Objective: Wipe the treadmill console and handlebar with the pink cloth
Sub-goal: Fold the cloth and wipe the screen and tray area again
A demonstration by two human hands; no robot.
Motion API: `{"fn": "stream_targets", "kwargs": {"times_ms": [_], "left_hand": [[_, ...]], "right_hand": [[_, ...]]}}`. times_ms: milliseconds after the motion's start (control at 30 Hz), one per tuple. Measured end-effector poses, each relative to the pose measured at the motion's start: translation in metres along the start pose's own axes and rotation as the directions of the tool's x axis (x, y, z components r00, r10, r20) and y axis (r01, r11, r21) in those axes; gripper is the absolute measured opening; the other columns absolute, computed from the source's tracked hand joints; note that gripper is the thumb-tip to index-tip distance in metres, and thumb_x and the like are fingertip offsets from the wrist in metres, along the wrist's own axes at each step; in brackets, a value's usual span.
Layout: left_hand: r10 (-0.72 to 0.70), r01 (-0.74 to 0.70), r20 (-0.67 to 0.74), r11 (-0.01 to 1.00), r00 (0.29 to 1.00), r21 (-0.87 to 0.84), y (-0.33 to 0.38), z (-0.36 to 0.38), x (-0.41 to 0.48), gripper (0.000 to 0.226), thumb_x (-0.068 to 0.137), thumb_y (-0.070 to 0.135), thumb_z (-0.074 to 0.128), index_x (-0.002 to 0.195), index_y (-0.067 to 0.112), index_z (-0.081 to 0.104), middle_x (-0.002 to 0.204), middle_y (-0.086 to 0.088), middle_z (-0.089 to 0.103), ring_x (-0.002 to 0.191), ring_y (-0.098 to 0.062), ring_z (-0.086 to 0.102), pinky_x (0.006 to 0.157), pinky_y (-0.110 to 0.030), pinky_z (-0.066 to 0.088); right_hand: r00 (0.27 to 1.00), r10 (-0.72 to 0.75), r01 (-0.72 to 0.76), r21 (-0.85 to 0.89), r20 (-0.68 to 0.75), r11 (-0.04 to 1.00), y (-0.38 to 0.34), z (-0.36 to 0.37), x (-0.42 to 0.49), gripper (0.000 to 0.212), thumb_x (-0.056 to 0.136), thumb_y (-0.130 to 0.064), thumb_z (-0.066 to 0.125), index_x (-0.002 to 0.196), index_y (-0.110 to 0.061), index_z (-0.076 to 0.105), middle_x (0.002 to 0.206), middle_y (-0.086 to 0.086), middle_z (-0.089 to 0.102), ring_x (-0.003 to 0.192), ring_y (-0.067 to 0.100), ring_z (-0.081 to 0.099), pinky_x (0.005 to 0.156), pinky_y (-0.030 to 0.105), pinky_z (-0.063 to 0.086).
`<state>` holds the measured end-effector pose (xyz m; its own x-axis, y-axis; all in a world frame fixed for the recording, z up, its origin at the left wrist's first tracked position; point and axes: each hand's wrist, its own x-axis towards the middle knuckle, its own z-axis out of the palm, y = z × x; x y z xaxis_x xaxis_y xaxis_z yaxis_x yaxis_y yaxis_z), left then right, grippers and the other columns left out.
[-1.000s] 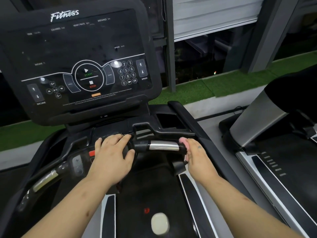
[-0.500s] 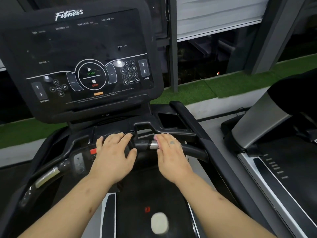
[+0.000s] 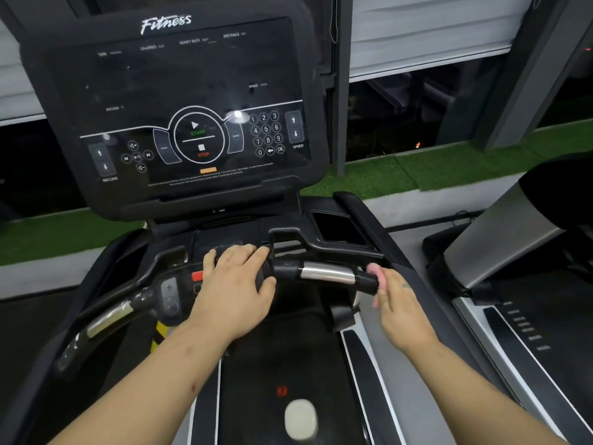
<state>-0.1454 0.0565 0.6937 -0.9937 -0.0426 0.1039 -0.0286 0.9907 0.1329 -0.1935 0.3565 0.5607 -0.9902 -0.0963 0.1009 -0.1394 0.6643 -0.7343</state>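
Observation:
The black treadmill console (image 3: 179,91) with its keypad and START/STOP buttons stands upright ahead of me. Below it runs the handlebar (image 3: 327,272), black with a silver sensor section. My left hand (image 3: 236,287) rests on the centre of the handlebar housing, fingers spread flat and thumb round its near side. My right hand (image 3: 398,303) is at the right end of the handlebar and holds the pink cloth (image 3: 375,271), bunched against the bar's black tip; most of the cloth is hidden by my fingers.
A left handlebar section (image 3: 109,317) with a silver sensor slopes down to the left. The treadmill belt (image 3: 288,364) lies below my arms, with a pale oval object (image 3: 300,419) on it. A second treadmill (image 3: 513,239) stands to the right. Green turf (image 3: 417,175) borders the window.
My right hand slid with the pink cloth from the inner part of the handlebar back out to its right end, uncovering the silver section. My left hand stayed in place.

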Motion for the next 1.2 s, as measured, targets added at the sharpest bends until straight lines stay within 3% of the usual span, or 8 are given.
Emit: {"fn": "stream_targets", "kwargs": {"times_ms": [133, 267, 367, 467, 667, 900, 1100, 1200], "left_hand": [[-0.001, 0.001, 0.008, 1.0, 1.0, -0.008, 0.0, 0.0, 0.001, 0.06, 0.102, 0.051, 0.045, 0.159, 0.032, 0.035, 0.164, 0.007, 0.035, 0.155, -0.016, 0.021, 0.128, -0.05, -0.001], [0.006, -0.005, 0.009, 1.0, 1.0, -0.024, 0.0, -0.002, 0.0, 0.057, 0.103, 0.041, 0.046, 0.159, 0.032, 0.034, 0.164, 0.007, 0.035, 0.155, -0.014, 0.019, 0.128, -0.05, -0.002], [0.001, 0.0, 0.013, 1.0, 1.0, -0.028, 0.0, -0.002, 0.0, 0.058, 0.103, 0.037, 0.046, 0.16, 0.032, 0.032, 0.165, 0.007, 0.033, 0.156, -0.014, 0.018, 0.128, -0.048, -0.003], [-0.004, 0.004, 0.013, 1.0, 1.0, -0.024, 0.0, -0.003, 0.0, 0.061, 0.102, 0.034, 0.047, 0.161, 0.031, 0.031, 0.166, 0.006, 0.032, 0.156, -0.014, 0.018, 0.128, -0.048, -0.002], [0.004, -0.003, 0.043, 1.0, 0.999, -0.022, -0.002, -0.008, -0.002, 0.068, 0.101, 0.033, 0.046, 0.164, 0.03, 0.021, 0.168, 0.007, 0.027, 0.157, -0.01, 0.013, 0.129, -0.046, -0.003], [-0.026, 0.023, 0.072, 0.999, 0.997, 0.034, -0.006, -0.012, -0.005, 0.067, 0.102, 0.05, 0.039, 0.164, 0.037, 0.015, 0.173, 0.01, 0.009, 0.159, -0.014, -0.002, 0.126, -0.058, -0.011], [-0.139, 0.136, 0.061, 0.99, 0.988, 0.045, -0.023, -0.014, -0.005, 0.066, 0.103, 0.061, 0.028, 0.163, 0.039, 0.013, 0.173, 0.006, 0.011, 0.159, -0.02, 0.0, 0.125, -0.062, -0.007], [-0.158, 0.156, 0.074, 0.987, 0.985, 0.036, -0.027, -0.013, -0.006, 0.063, 0.104, 0.06, 0.025, 0.162, 0.039, 0.014, 0.17, 0.007, 0.019, 0.158, -0.019, 0.007, 0.125, -0.062, -0.004]], "right_hand": [[0.996, 0.039, -0.034, 0.068, -0.078, 0.997, -0.014, 0.019, 0.004, 0.039, 0.104, -0.019, 0.039, 0.137, -0.035, 0.052, 0.145, -0.009, 0.047, 0.139, 0.012, 0.039, 0.12, 0.046, 0.036], [0.993, 0.031, -0.024, 0.058, -0.113, 0.998, -0.05, 0.04, 0.013, 0.032, 0.103, -0.017, 0.043, 0.131, -0.029, 0.054, 0.139, -0.008, 0.049, 0.141, 0.016, 0.037, 0.119, 0.049, 0.035], [0.985, -0.127, 0.125, -0.024, -0.113, 0.992, -0.085, 0.052, 0.019, 0.036, 0.1, -0.014, 0.044, 0.132, -0.027, 0.056, 0.134, -0.005, 0.056, 0.132, 0.02, 0.047, 0.112, 0.048, 0.041], [0.957, -0.291, 0.291, -0.081, 0.008, 0.953, -0.129, 0.072, 0.021, 0.048, 0.095, -0.013, 0.042, 0.142, -0.019, 0.053, 0.144, 0.0, 0.052, 0.14, 0.02, 0.042, 0.118, 0.045, 0.033], [0.915, -0.394, 0.402, -0.116, 0.09, 0.908, -0.124, 0.07, 0.025, 0.052, 0.1, -0.014, 0.043, 0.151, -0.027, 0.043, 0.151, -0.007, 0.046, 0.144, 0.015, 0.037, 0.121, 0.041, 0.031], [0.989, -0.146, 0.145, -0.046, -0.016, 0.988, -0.073, 0.04, 0.019, 0.037, 0.107, -0.029, 0.034, 0.138, -0.035, 0.053, 0.137, -0.015, 0.052, 0.134, 0.008, 0.044, 0.116, 0.043, 0.04], [0.936, -0.34, 0.35, -0.136, 0.088, 0.927, -0.144, 0.074, 0.023, 0.055, 0.094, -0.012, 0.045, 0.148, -0.025, 0.046, 0.149, -0.005, 0.048, 0.145, 0.017, 0.038, 0.119, 0.046, 0.033], [0.937, -0.312, 0.336, -0.16, 0.158, 0.928, -0.162, 0.082, 0.026, 0.067, 0.093, -0.009, 0.05, 0.158, -0.018, 0.035, 0.161, 0.0, 0.036, 0.153, 0.018, 0.024, 0.125, 0.043, 0.022]]}}
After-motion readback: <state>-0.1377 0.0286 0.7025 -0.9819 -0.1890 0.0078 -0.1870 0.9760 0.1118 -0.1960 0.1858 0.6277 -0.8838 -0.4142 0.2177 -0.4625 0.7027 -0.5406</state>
